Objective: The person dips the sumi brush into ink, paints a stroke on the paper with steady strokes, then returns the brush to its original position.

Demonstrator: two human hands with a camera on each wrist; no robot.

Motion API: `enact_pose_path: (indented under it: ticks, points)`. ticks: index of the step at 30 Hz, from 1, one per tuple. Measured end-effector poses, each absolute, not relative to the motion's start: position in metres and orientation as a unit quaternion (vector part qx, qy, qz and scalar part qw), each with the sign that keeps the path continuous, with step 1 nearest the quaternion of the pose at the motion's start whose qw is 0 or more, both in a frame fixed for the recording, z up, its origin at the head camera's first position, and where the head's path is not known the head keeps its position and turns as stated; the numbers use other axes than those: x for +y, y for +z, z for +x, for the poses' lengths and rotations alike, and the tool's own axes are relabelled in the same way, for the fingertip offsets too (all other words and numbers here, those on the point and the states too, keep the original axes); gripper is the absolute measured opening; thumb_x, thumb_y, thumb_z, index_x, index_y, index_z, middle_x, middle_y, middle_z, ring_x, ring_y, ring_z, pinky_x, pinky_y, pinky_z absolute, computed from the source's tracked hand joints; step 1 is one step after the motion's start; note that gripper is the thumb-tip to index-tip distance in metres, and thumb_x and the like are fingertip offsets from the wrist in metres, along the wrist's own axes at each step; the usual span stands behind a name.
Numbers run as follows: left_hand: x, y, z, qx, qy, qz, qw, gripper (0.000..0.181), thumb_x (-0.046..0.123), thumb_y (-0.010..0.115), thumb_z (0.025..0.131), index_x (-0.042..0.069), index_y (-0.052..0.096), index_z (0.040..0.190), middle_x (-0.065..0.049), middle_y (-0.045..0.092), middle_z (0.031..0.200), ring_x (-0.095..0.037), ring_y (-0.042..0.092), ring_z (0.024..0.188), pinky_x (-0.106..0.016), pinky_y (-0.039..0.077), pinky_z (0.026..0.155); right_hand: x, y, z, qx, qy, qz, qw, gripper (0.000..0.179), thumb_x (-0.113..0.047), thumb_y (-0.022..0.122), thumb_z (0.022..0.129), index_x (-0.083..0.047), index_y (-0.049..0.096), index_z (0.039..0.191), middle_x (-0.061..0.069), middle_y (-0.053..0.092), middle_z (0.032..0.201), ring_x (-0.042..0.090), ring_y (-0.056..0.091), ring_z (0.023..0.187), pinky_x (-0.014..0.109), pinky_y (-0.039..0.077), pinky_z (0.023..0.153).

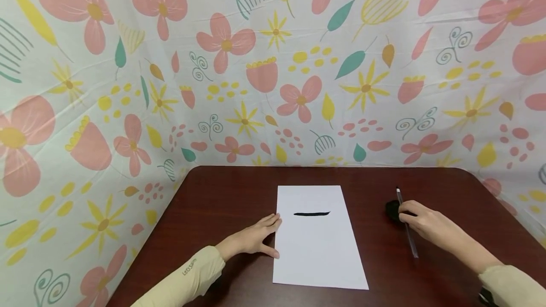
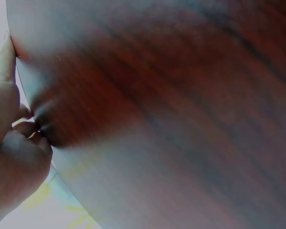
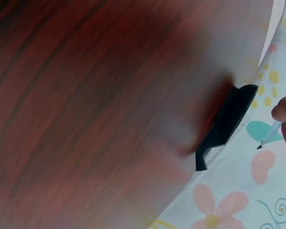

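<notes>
A white sheet of paper [image 1: 317, 255] lies on the dark table, with one thick black stroke [image 1: 312, 213] across its upper part. The fingertips and thumb of my left hand [image 1: 258, 236] rest on the sheet's left edge, fingers spread. To the right of the paper, my right hand [image 1: 426, 224] pinches a slim brush pen [image 1: 410, 238] with a clear barrel. Its dark tip points away from me, above a small black dish [image 1: 391, 211] that the hand partly covers. In the right wrist view the black dish [image 3: 226, 117] appears low and side-on, with the brush pen [image 3: 271, 133] apart from it.
The dark reddish table [image 1: 222, 193] has rounded far corners. A flowered cloth [image 1: 256, 84] hangs behind it and along the left side. Near my right sleeve [image 1: 512, 281], a small black and white thing [image 1: 486, 296] is partly hidden.
</notes>
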State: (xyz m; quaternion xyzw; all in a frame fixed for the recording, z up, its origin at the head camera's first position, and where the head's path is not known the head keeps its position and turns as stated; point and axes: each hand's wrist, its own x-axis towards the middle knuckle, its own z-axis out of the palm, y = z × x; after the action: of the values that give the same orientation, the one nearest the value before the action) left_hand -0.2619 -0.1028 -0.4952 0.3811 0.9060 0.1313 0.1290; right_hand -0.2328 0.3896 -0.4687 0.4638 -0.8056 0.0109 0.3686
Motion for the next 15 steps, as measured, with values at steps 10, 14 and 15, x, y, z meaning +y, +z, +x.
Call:
enact_pose_path:
  ticks: [10,14,15]
  points:
    - [-0.103,-0.496,-0.263,0.904,0.128,0.388,0.125,0.099,0.056,0.067,0.08,0.006,0.024,0.153,-0.011,0.015,0.162,-0.027,0.014,0.151,-0.041,0.028,0.117,0.401,-0.47,-0.235,-0.808,-0.004,0.462,0.365,0.058,-0.021,0.015,0.106,-0.011,0.067,0.082,0.008,0.06,0.094,0.02,0.054,0.088,0.022,0.042,0.063]
    - [-0.104,-0.496,-0.263,0.906,0.128,0.385,0.124,0.099,0.056,0.068,0.08,0.005,0.024,0.153,-0.011,0.015,0.162,-0.027,0.013,0.151,-0.041,0.027,0.118,0.405,-0.471,-0.233,-0.816,-0.004,0.458,0.354,0.062,-0.024,0.013,0.106,-0.01,0.069,0.083,0.009,0.06,0.094,0.02,0.054,0.088,0.02,0.041,0.058]
    - [-0.104,-0.496,-0.263,0.905,0.128,0.385,0.124,0.099,0.056,0.068,0.08,0.005,0.024,0.153,-0.011,0.015,0.162,-0.027,0.013,0.151,-0.041,0.027,0.118,0.406,-0.471,-0.233,-0.817,-0.005,0.457,0.351,0.062,-0.024,0.012,0.106,-0.011,0.069,0.083,0.009,0.06,0.095,0.02,0.053,0.088,0.02,0.041,0.058]
